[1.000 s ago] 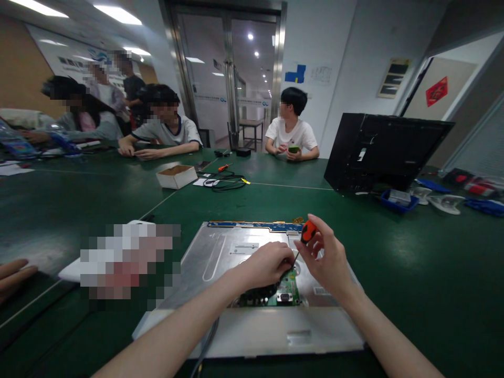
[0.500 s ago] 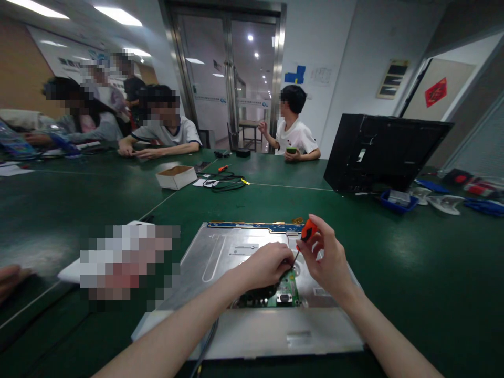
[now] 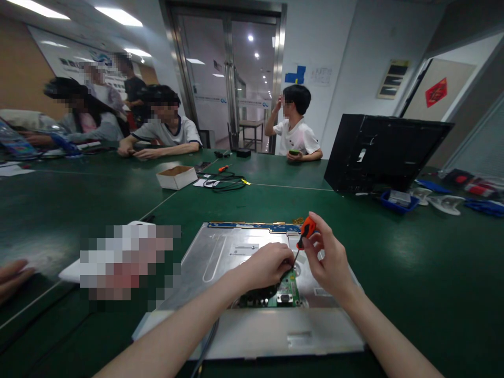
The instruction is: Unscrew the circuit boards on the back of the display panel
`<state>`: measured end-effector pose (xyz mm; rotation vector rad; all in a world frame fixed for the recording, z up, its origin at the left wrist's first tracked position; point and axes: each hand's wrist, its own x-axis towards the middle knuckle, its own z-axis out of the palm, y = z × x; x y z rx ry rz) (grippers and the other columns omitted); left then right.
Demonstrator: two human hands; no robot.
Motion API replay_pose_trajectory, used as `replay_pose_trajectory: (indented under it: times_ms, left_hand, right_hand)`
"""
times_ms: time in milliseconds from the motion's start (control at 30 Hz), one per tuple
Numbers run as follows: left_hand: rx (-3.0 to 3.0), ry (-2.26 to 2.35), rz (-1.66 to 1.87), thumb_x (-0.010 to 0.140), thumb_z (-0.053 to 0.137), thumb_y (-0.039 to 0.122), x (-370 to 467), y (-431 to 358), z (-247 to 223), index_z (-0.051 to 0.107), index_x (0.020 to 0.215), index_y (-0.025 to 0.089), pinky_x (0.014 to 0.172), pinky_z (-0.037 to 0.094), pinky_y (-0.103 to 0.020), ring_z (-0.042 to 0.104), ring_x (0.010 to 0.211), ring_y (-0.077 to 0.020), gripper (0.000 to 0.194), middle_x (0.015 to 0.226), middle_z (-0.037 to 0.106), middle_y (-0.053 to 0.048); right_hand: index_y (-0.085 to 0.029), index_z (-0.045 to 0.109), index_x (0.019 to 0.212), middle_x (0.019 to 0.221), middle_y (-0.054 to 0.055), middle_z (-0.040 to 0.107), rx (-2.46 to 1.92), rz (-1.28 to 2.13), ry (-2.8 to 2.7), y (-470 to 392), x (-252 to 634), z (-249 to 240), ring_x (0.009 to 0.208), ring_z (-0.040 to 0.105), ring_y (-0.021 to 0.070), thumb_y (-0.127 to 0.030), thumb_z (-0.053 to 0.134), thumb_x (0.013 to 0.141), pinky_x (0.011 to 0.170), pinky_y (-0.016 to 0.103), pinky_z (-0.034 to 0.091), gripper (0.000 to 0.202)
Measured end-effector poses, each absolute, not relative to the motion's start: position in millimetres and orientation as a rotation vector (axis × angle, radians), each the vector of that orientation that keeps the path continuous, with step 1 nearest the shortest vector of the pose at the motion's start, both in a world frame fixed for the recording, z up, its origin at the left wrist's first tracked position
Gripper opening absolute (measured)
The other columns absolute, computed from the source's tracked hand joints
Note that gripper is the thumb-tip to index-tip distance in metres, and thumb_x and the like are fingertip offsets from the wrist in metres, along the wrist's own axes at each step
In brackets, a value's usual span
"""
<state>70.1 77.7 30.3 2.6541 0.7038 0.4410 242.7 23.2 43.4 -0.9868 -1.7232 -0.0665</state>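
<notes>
An orange-and-black screwdriver (image 3: 307,229) is pinched in the fingers of my right hand (image 3: 328,257), its thin shaft slanting down to the left. Its tip meets the fingertips of my left hand (image 3: 270,266) at the upper edge of a green circuit board (image 3: 290,287). My left fingers are curled closed there; whatever they hold is hidden. The board lies on a silvery metal display panel (image 3: 252,331), which has a narrow blue circuit strip (image 3: 252,226) along its far edge. A dark cable (image 3: 208,341) passes under my left forearm.
The panel lies on a green table (image 3: 275,205). Beyond it are an open cardboard box (image 3: 176,178), coiled black cable (image 3: 226,182), another orange screwdriver (image 3: 223,168) and a black monitor housing (image 3: 388,152). A blue tray (image 3: 398,201) sits right. Another person's hand (image 3: 13,278) rests at left.
My right fingers have shifted slightly on the screwdriver handle, which has turned. My left hand stays put. The person across the table has raised a hand to the head.
</notes>
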Motion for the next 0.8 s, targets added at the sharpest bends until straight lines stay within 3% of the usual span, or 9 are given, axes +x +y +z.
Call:
replay_pose_trajectory:
  times_ms: [333,600,800]
  left_hand:
    - [2.659,0.719,0.433,0.086,0.056,0.006,69.9,77.9,31.3,0.066,0.083,0.016,0.071,0.045,-0.028,0.062,0.079,-0.0190,0.015,0.086,0.069,-0.005]
    - [2.665,0.727,0.426,0.086,0.056,0.006,70.1,76.2,32.7,0.067,0.084,0.016,0.071,0.045,-0.028,0.061,0.079,-0.0189,0.015,0.085,0.068,-0.005]
    - [2.663,0.736,0.424,0.087,0.058,0.007,69.9,75.7,34.3,0.067,0.082,0.016,0.070,0.045,-0.028,0.061,0.077,-0.0190,0.013,0.083,0.068,-0.005]
  right_hand:
    - [-0.027,0.045,0.133,0.082,-0.002,0.061,-0.993,-0.171,-1.686,27.5,246.0,41.9,0.051,0.056,0.0091,-0.028,0.060,0.095,0.042,0.019,0.047,0.041]
    - [-0.024,0.043,0.137,0.081,0.000,0.064,-1.028,-0.097,-1.698,22.9,244.2,45.1,0.057,0.063,0.0121,-0.024,0.050,0.098,0.044,0.020,0.048,0.039]
    - [-0.025,0.043,0.133,0.078,-0.003,0.061,-0.986,-0.143,-1.683,25.8,245.4,44.9,0.051,0.059,0.0097,-0.026,0.057,0.096,0.041,0.018,0.046,0.039]
